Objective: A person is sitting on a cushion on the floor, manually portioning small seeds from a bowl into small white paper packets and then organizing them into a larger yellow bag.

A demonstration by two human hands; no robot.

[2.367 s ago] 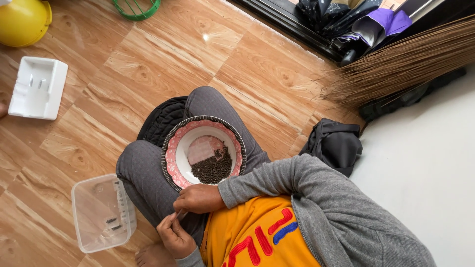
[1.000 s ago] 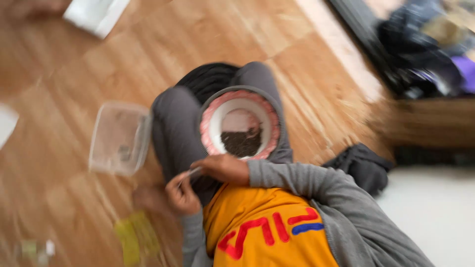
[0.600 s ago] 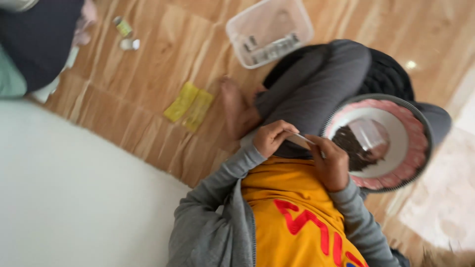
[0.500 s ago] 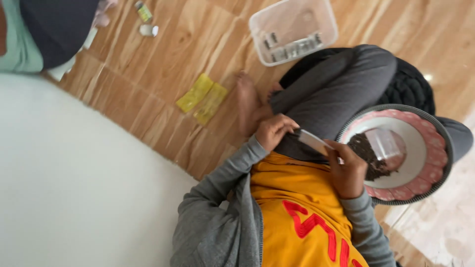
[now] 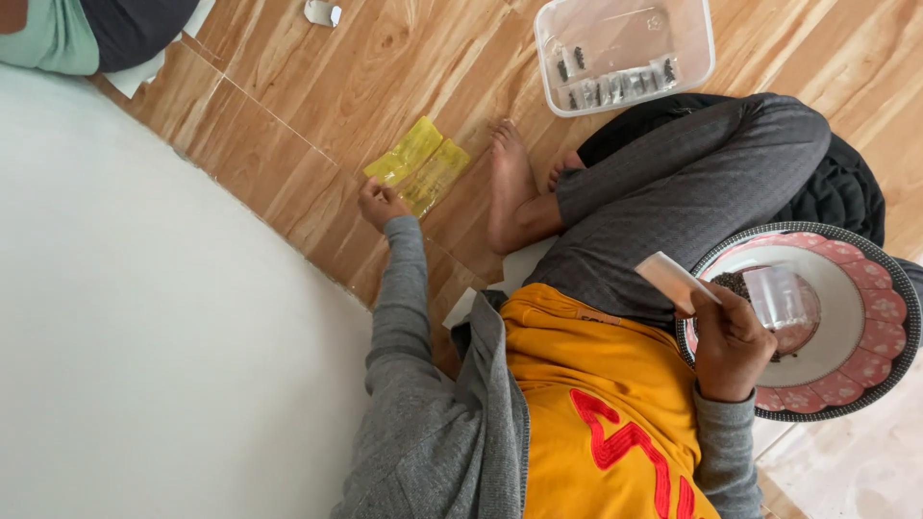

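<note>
Touching the near edge of the yellow sachets [image 5: 419,167] on the wooden floor [image 5: 288,115] with the left hand [image 5: 382,205], fingers curled; gripping or only resting, impossible to tell. Pinching a pale flat sachet [image 5: 673,280] in the right hand [image 5: 731,338], beside the pink-rimmed plate [image 5: 865,288] on the lap. Probably light, limp and slippery: best pinched at a sealed edge.
</note>
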